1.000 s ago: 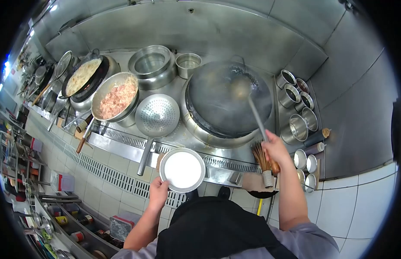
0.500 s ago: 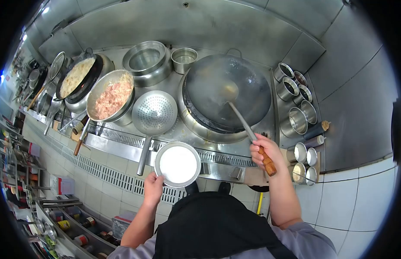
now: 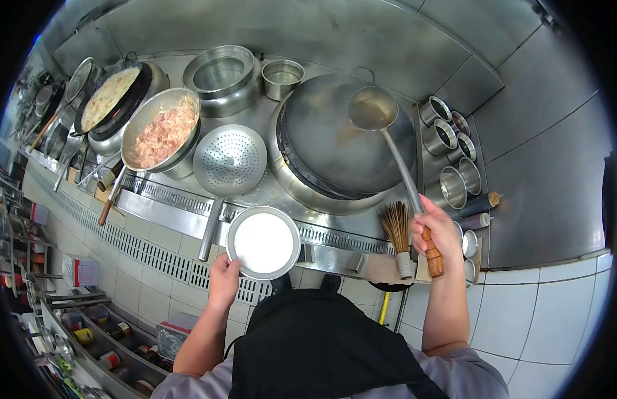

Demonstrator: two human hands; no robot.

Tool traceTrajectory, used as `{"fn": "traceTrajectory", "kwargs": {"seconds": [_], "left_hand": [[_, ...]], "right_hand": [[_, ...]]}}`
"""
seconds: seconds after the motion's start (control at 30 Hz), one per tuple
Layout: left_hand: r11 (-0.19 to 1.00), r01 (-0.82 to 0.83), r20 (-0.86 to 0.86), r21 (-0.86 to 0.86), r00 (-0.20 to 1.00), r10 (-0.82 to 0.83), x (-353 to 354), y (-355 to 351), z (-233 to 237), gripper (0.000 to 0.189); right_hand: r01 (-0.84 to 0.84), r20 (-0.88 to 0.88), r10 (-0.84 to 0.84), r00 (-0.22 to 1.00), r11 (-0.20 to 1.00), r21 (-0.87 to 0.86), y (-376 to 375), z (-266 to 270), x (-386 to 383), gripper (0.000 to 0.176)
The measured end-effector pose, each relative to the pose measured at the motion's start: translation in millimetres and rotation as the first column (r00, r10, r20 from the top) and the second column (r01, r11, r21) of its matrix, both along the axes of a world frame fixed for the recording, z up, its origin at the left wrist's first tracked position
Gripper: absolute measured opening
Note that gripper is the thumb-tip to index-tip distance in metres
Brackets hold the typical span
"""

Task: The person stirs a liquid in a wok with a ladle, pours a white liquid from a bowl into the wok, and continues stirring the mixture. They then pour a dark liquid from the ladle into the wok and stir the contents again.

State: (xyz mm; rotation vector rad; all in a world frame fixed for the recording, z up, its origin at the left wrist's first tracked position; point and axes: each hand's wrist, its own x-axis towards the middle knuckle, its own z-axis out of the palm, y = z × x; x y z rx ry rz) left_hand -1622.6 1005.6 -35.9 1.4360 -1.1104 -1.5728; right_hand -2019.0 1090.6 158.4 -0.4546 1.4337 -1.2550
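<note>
My left hand (image 3: 224,278) grips the rim of a round metal bowl (image 3: 238,265) with white contents, held in front of the stove edge. Wrapped round a wooden handle, my right hand (image 3: 433,226) holds a long ladle (image 3: 373,110), its bowl raised over the far side of a large wok (image 3: 322,146). Some brownish liquid shows in the ladle. Steam hangs over the dark wok, and a brown patch lies inside it below the ladle. A perforated strainer (image 3: 230,159) rests on the stove just beyond the white-filled bowl.
Left of the strainer stands a pan of raw pinkish meat (image 3: 163,133); farther left is a wok with pale food (image 3: 109,100). Metal pots (image 3: 219,76) stand at the back. Several seasoning containers (image 3: 453,185) line the right side. A bristle brush (image 3: 396,229) lies by my right hand.
The ladle has lifted from the wok's middle up and to the right, with my right hand shifting right. The view has shifted slightly. My left hand still holds the bowl.
</note>
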Motion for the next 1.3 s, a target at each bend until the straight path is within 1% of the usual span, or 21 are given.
{"fn": "traceTrajectory", "kwargs": {"seconds": [0.13, 0.2, 0.33, 0.4, 0.43, 0.5, 0.53, 0.67, 0.73, 0.77, 0.8, 0.83, 0.87, 0.9, 0.97, 1.0, 1.07, 1.1, 1.23, 1.27, 1.3], "left_hand": [[1.000, -0.003, -0.018, 0.010, 1.000, 0.003, 3.4, -3.0, -6.2, 0.010], [1.000, 0.001, -0.022, 0.021, 1.000, 0.000, 3.1, -4.4, -6.0, 0.011], [0.999, 0.008, -0.039, 0.046, 0.999, -0.006, 4.6, -10.6, -1.0, 0.011], [0.998, 0.021, -0.034, 0.062, 0.999, -0.018, 6.9, -13.3, 0.4, 0.011], [0.998, 0.038, -0.027, 0.045, 0.999, -0.037, 7.8, -15.1, 3.4, 0.008], [0.998, 0.029, -0.022, 0.049, 0.999, -0.028, 9.3, -17.2, 3.4, 0.006], [0.998, 0.036, -0.016, 0.053, 0.999, -0.035, 9.3, -18.8, 4.2, 0.006], [0.999, 0.010, -0.036, 0.046, 0.999, -0.009, 2.5, -28.3, 21.6, 0.009], [0.998, -0.041, -0.069, 0.041, 0.997, 0.043, -2.9, -33.2, 31.7, 0.007], [1.000, 0.000, -0.086, 0.012, 0.996, 0.001, 2.8, -38.0, 26.2, 0.006], [1.000, 0.003, -0.078, 0.008, 0.997, -0.002, 2.5, -38.8, 32.9, 0.006], [1.000, -0.002, -0.078, 0.022, 0.997, 0.003, -0.2, -41.1, 43.9, 0.007], [1.000, -0.009, -0.083, 0.030, 0.997, 0.011, -2.7, -46.4, 52.8, 0.009], [1.000, -0.014, -0.085, 0.015, 0.996, 0.016, -3.7, -52.2, 57.3, 0.009], [1.000, 0.011, -0.057, -0.005, 0.998, -0.011, -3.6, -59.9, 63.5, 0.012], [1.000, 0.017, -0.046, -0.005, 0.999, -0.017, -5.3, -64.7, 70.7, 0.012], [1.000, 0.020, -0.082, 0.000, 0.996, -0.020, -16.2, -78.5, 86.3, 0.013], [0.998, 0.053, -0.025, -0.015, 0.998, -0.053, -16.3, -90.2, 85.4, 0.014], [0.995, 0.065, -0.017, -0.082, 0.998, -0.066, -42.8, -123.6, 113.3, 0.016], [0.989, 0.089, 0.011, -0.122, 0.996, -0.088, -48.6, -133.1, 119.2, 0.017], [0.981, 0.116, 0.043, -0.154, 0.993, -0.111, -53.2, -140.8, 124.4, 0.019]], "right_hand": [[0.027, -0.069, -0.027, 0.997, 1.000, 0.001, -1.3, -0.8, -1.4, 0.060], [0.016, -0.169, -0.014, 0.986, 1.000, 0.009, -0.8, -0.2, -0.9, 0.059], [0.010, -0.209, -0.009, 0.978, 1.000, 0.004, -0.3, 2.8, 4.5, 0.060], [0.011, -0.324, -0.002, 0.946, 1.000, 0.028, -1.0, -0.7, 1.7, 0.061], [0.018, -0.322, -0.006, 0.947, 0.999, 0.034, -3.9, -3.3, -0.1, 0.061], [0.026, -0.469, 0.008, 0.883, 0.998, 0.065, -15.2, -12.0, -6.9, 0.061], [0.032, -0.463, 0.003, 0.886, 0.997, 0.069, -23.8, -20.3, -10.8, 0.061], [0.151, -0.671, -0.050, 0.740, 0.984, 0.093, -65.4, -80.1, -14.2, 0.065], [0.139, -0.645, -0.009, 0.764, 0.979, 0.151, -75.2, -106.6, -1.6, 0.067], [0.069, -0.488, -0.012, 0.873, 0.993, 0.100, -71.7, -108.7, 5.1, 0.063], [0.071, -0.481, -0.016, 0.876, 0.993, 0.097, -60.7, -106.8, 6.6, 0.063], [0.017, -0.177, 0.001, 0.984, 0.995, 0.095, -45.4, -101.6, 3.3, 0.064], [-0.039, 0.140, 0.029, 0.990, 0.997, 0.068, -32.8, -94.3, -1.5, 0.064], [-0.045, 0.138, 0.037, 0.990, 0.998, 0.053, -20.2, -84.2, -7.4, 0.064], [-0.019, -0.129, 0.044, 0.991, 0.982, 0.190, 2.4, -69.9, -14.5, 0.061], [-0.015, -0.119, 0.038, 0.992, 0.982, 0.190, 1.8, -70.6, -13.6, 0.061], [-0.007, -0.453, 0.097, 0.886, 0.981, 0.196, -6.4, -71.1, -15.9, 0.060], [0.085, -0.551, 0.063, 0.832, 0.968, 0.238, -19.9, -71.4, -4.6, 0.059], [0.179, -0.614, -0.053, 0.788, 0.973, 0.145, -49.9, -105.6, 19.3, 0.056], [0.084, -0.396, -0.025, 0.918, 0.988, 0.132, -41.6, -102.6, 18.9, 0.056], [-0.006, -0.152, 0.022, 0.988, 0.995, 0.101, -30.3, -100.5, 18.4, 0.056]]}}
